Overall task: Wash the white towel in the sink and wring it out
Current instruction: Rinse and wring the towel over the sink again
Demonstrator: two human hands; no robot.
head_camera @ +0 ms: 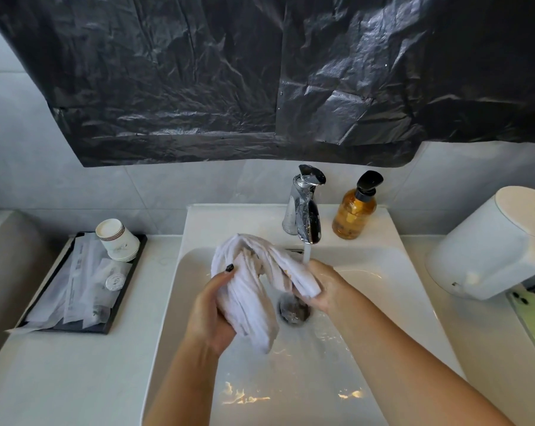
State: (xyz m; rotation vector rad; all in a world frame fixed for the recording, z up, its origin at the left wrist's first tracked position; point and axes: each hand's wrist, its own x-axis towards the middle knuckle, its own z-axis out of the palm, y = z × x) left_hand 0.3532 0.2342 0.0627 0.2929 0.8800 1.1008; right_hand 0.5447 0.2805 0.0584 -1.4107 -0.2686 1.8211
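White towel [253,290] is bunched and draped in an arch over the sink [198,302], held between both hands above the basin. Left hand [210,315] grips the left fold, fingers curled round it, thumb on top; that fold hangs down below the fist toward the basin floor. Right hand [324,287] holds the right end, fingers wrapped under the cloth. Brownish stain patches visible near the towel's right part.

Faucet [306,207] is running; the stream [307,253] falls just behind the right hand and the towel's right end. Drain [293,312] sits directly under the arch, partly hidden by the towel.

Around: amber pump bottle [353,213] on the sink rim right of the faucet. White appliance [487,244] on the right counter, green phone [533,318] beside it, partly under it. Left counter: black tray [127,272] with stacked paper cups [117,239] lying on their side and wrapped sachets [78,290]. Black plastic sheet [260,72] covers the wall above.

Print on sachets and cups is too small to read; bottle shows no legible label.
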